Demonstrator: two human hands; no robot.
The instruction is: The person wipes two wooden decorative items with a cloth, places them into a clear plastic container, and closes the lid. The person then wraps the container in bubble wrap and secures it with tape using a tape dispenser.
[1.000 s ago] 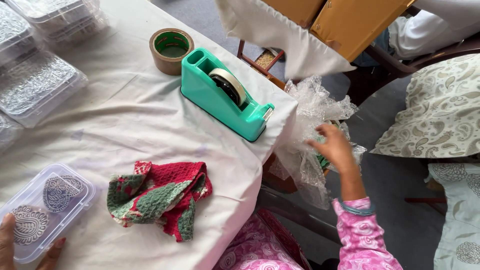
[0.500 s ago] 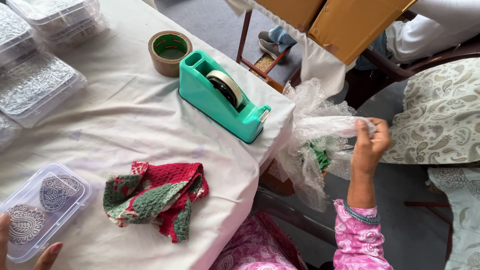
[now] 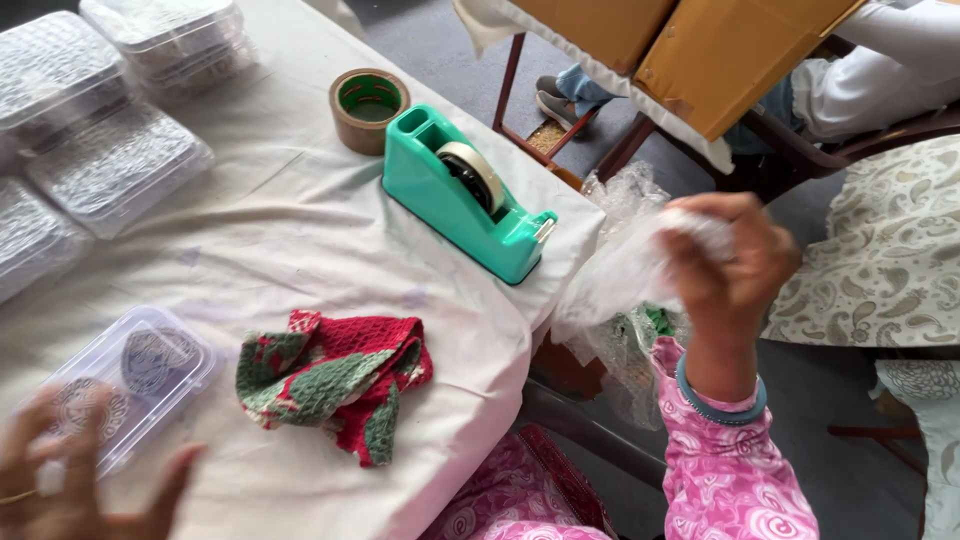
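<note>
Right hand (image 3: 728, 262) raised beyond the table's edge, to the right of the teal tape dispenser (image 3: 462, 194), fingers curled shut around one sheet of clear bubble wrap (image 3: 622, 270); sheet trailing down and left from the fist toward a heap of more wrap (image 3: 625, 345) below the table corner, with a scrap of green showing inside it. One blue-grey bangle (image 3: 720, 398) at the wrist, above a pink flowered sleeve (image 3: 732, 478).

Left hand (image 3: 70, 480) blurred at the lower left, far from the dispenser, fingers spread open, lying at the near end of one clear plastic box (image 3: 130, 385); whether touching the box, hard to tell through the blur. Inside that box, two carved patterned blocks, dim through the lid.

Between box and dispenser, one crumpled red-and-green knitted cloth (image 3: 335, 380) on the white table cover (image 3: 300, 240). One roll of pale tape mounted in the dispenser. Just behind the dispenser, one roll of brown packing tape (image 3: 369, 108) lying flat. Farther left of the dispenser, along the table's far side, about five clear lidded boxes (image 3: 115, 165) packed with bubble wrap, some stacked.

Behind and to the right of the dispenser, brown cardboard (image 3: 700, 50) on a second cloth-covered table, another person's white sleeve (image 3: 870, 80), and a paisley-printed fabric (image 3: 890, 250).
</note>
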